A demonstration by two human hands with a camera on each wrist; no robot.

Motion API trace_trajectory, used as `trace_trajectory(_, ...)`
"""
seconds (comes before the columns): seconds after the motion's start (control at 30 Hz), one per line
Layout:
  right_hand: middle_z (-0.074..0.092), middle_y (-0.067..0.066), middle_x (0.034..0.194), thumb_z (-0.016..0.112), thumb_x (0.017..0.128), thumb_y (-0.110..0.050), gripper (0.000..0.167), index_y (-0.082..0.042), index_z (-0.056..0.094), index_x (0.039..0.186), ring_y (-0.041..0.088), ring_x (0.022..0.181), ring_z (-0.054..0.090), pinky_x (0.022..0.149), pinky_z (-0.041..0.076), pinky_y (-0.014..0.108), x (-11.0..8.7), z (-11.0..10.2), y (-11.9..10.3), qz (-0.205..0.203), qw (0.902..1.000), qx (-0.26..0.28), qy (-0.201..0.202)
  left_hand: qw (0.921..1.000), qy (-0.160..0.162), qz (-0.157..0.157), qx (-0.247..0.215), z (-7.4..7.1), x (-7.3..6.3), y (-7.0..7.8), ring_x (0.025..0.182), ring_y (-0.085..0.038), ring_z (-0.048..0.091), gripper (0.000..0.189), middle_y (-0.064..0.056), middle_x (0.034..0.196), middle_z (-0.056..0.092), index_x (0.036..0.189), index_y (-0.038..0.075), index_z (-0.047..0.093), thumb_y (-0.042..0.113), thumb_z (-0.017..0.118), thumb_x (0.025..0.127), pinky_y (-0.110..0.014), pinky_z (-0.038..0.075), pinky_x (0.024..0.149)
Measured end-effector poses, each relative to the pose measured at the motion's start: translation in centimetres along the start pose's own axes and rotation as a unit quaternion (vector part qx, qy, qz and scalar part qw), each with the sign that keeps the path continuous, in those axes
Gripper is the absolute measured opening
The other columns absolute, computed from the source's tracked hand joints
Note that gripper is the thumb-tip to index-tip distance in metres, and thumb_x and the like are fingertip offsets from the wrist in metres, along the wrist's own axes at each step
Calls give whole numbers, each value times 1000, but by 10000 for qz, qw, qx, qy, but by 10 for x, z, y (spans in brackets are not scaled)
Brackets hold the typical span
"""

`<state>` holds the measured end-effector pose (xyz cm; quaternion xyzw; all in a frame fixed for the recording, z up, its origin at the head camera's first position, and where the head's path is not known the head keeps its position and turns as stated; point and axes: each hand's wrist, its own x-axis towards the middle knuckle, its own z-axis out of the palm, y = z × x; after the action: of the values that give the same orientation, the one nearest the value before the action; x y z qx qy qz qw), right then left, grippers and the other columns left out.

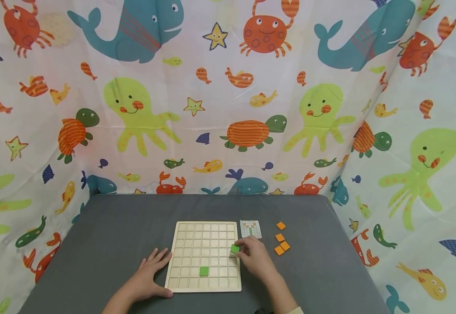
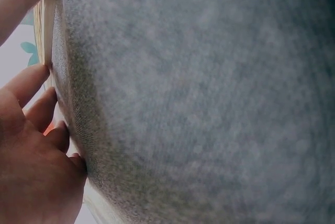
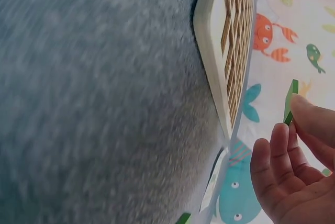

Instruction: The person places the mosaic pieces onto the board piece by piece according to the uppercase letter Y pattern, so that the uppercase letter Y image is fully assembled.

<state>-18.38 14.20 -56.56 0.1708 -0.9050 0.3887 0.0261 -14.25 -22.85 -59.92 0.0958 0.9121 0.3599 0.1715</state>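
A wooden grid board [image 1: 186, 257] lies on the grey table, with one green square tile [image 1: 204, 271] in a cell of its lower half. Over the board's right edge, my right hand [image 1: 256, 258] pinches another green square tile [image 1: 234, 248] between thumb and fingers. In the right wrist view this tile [image 3: 291, 101] is seen nearly edge-on, raised off the surface. My left hand [image 1: 147, 277] rests at the board's left side, fingers spread and thumb at the near left corner. The left wrist view shows its fingertips touching the board's side [image 2: 48, 30].
A small printed pattern card [image 1: 250, 229] lies right of the board's far corner. Several orange square tiles [image 1: 280, 237] lie farther right. A small green piece [image 3: 183, 219] shows at the right wrist view's bottom edge. A fabric curtain [image 1: 212, 109] with sea animals surrounds the table [image 1: 126, 226].
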Motion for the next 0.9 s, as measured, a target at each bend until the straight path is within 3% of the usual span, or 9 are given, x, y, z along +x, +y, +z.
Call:
trace_trajectory(0.27, 65, 5, 107, 75, 90, -8, 24, -11, 73, 113, 11, 83, 60, 66, 50, 25, 12, 8, -9, -123, 9995, -4, -290, 9997, 159, -29, 208, -1, 8, 3, 155, -45, 6, 121, -11, 167, 27, 158, 17, 38, 54, 93, 57, -70, 5, 118)
trace_trajectory(0.53, 66, 6, 113, 74, 91, -10, 23, -11, 74, 114, 22, 89, 65, 63, 50, 25, 21, 23, -23, -187, 9973, 120, -703, 9999, 90, 31, 131, -2, 0, 3, 154, -49, 5, 120, -15, 166, 25, 158, 13, 37, 49, 95, 58, -73, 3, 116)
trace_trajectory(0.9, 66, 4, 103, 79, 86, -10, 23, -13, 78, 108, 15, 83, 63, 62, 47, 23, 26, 48, -34, -110, 9954, 26, -947, 10000, 66, 30, -6, -1, -6, 6, 153, -49, 4, 119, -16, 166, 25, 158, 12, 37, 47, 95, 59, -73, 2, 116)
